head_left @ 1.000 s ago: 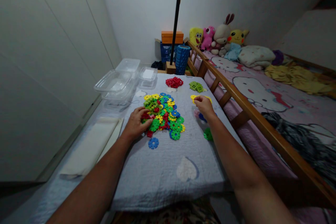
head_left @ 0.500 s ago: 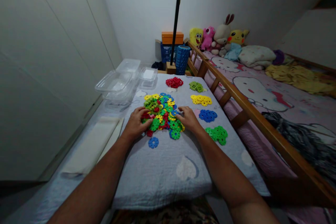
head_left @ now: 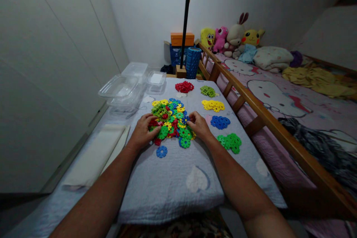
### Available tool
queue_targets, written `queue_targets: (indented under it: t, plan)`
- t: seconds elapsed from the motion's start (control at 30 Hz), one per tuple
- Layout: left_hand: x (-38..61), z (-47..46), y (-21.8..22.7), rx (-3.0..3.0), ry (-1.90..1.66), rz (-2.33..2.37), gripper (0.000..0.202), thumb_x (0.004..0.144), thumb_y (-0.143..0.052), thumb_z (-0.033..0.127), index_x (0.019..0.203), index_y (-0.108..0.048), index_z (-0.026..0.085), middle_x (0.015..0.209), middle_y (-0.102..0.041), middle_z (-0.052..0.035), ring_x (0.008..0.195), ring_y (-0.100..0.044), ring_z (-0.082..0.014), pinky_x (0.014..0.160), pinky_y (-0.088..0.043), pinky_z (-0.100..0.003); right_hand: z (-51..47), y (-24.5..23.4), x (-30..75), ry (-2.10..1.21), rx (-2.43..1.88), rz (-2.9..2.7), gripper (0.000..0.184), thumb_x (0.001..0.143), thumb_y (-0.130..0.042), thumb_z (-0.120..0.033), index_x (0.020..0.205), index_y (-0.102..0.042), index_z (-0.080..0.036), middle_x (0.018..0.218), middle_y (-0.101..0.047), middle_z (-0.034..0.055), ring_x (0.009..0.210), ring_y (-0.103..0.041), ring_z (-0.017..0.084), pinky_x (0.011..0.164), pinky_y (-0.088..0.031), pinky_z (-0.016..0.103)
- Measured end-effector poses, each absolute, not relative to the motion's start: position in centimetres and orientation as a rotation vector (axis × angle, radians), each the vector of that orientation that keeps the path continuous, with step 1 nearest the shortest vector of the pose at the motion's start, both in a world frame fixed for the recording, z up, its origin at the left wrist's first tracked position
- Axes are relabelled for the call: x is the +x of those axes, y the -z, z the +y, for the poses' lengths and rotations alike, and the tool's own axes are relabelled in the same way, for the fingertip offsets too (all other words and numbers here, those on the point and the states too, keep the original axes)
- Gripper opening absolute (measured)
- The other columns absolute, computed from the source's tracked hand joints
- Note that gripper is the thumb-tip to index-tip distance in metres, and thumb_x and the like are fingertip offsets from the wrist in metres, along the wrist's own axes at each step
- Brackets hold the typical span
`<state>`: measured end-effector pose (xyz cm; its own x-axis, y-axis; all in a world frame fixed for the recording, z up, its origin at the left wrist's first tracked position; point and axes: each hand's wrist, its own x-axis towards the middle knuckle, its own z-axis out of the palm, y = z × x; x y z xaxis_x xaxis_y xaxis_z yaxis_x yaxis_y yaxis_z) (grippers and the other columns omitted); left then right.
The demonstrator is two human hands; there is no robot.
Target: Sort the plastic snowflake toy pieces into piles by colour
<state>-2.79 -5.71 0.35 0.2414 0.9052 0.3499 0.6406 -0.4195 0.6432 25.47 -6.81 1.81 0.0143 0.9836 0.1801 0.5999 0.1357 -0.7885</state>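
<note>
A mixed pile of plastic flower-shaped discs [head_left: 167,125] in green, yellow, blue and red lies mid-table. At the pile's left edge rests my left hand [head_left: 144,131], its thumb and fingers apart, touching pieces without gripping any that I can see. My right hand [head_left: 198,125] is at the right edge, thumb and fingertips pinched on a dark blue flower disc [head_left: 185,119]. One loose blue disc [head_left: 161,151] lies in front of the pile. Single-colour groups sit beyond and to the right: red [head_left: 184,87], light green [head_left: 208,91], yellow [head_left: 213,105], blue [head_left: 220,122] and green [head_left: 230,142].
Clear plastic containers [head_left: 118,87] stand at the back left, above a folded cream cloth [head_left: 96,156]. A wooden bed rail [head_left: 251,106] runs along the table's right side. Behind the table are a lamp pole [head_left: 185,22] and a blue foam roller [head_left: 193,63].
My right thumb and fingers have closed on a blue disc at the pile's edge, and it now looks tilted and darker. My left hand has barely moved.
</note>
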Motion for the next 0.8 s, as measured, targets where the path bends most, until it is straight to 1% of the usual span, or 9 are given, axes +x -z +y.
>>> queue_targets:
  t: [0.07,0.17,0.33,0.53,0.7,0.8]
  plan:
    - [-2.8,-5.8,-0.4,2.148,-0.984,1.424,0.046,0.085,-0.062,0.051,0.117,-0.068,0.019,0.134,-0.058,-0.013,0.129,-0.056,-0.0318,0.115,-0.044,-0.051,-7.0,-2.1,25.5,-0.686,-1.543,-1.627,0.01,0.076,-0.059,-0.02,0.086,-0.056,-0.022,0.074,-0.058,-0.0051,0.071,-0.055,0.014,0.069,-0.041,0.026]
    - [-2.8,-5.8,-0.5,2.139,-0.987,1.432,0.046,0.084,-0.063,0.051,0.117,-0.068,0.02,0.134,-0.058,-0.0123,0.129,-0.056,-0.0313,0.115,-0.044,-0.05,-7.0,-2.8,26.2,-0.687,-1.511,-1.593,0.006,0.076,-0.058,-0.023,0.082,-0.057,-0.022,0.072,-0.058,-0.0046,0.069,-0.054,0.014,0.066,-0.04,0.026]
    - [-2.7,-5.8,-0.5,2.147,-0.989,1.434,0.046,0.084,-0.062,0.051,0.117,-0.068,0.019,0.134,-0.058,-0.0134,0.128,-0.057,-0.0318,0.114,-0.045,-0.05,-6.6,-4.7,30.2,-0.587,-1.552,-1.549,0.01,0.076,-0.059,-0.029,0.08,-0.062,-0.021,0.07,-0.059,-0.0026,0.067,-0.055,0.016,0.066,-0.04,0.028]
    - [-2.7,-5.7,-0.4,2.158,-0.984,1.436,0.048,0.084,-0.062,0.052,0.117,-0.068,0.018,0.134,-0.057,-0.0142,0.13,-0.056,-0.0322,0.116,-0.044,-0.05,-7.3,-5.7,36.1,-0.382,-1.81,-1.463,0.008,0.073,-0.059,-0.024,0.079,-0.063,-0.02,0.072,-0.064,0.0003,0.069,-0.058,0.017,0.066,-0.041,0.029]
    - [-2.8,-5.8,-0.5,2.159,-0.975,1.437,0.046,0.085,-0.062,0.052,0.117,-0.068,0.019,0.135,-0.057,-0.0131,0.131,-0.055,-0.0316,0.116,-0.043,-0.05,-7.6,-4.3,38.9,-0.249,-1.963,-1.359,0.011,0.072,-0.059,-0.021,0.082,-0.063,-0.02,0.069,-0.062,-0.0001,0.065,-0.056,0.017,0.063,-0.04,0.028]
    - [-2.8,-5.9,-0.5,2.15,-0.979,1.434,0.046,0.084,-0.062,0.052,0.117,-0.068,0.02,0.135,-0.057,-0.0126,0.13,-0.055,-0.0313,0.116,-0.044,-0.05,-7.5,-3.5,39.6,-0.208,-2.056,-1.364,0.009,0.071,-0.058,-0.018,0.079,-0.062,-0.02,0.069,-0.061,-0.0002,0.066,-0.057,0.017,0.062,-0.039,0.027]
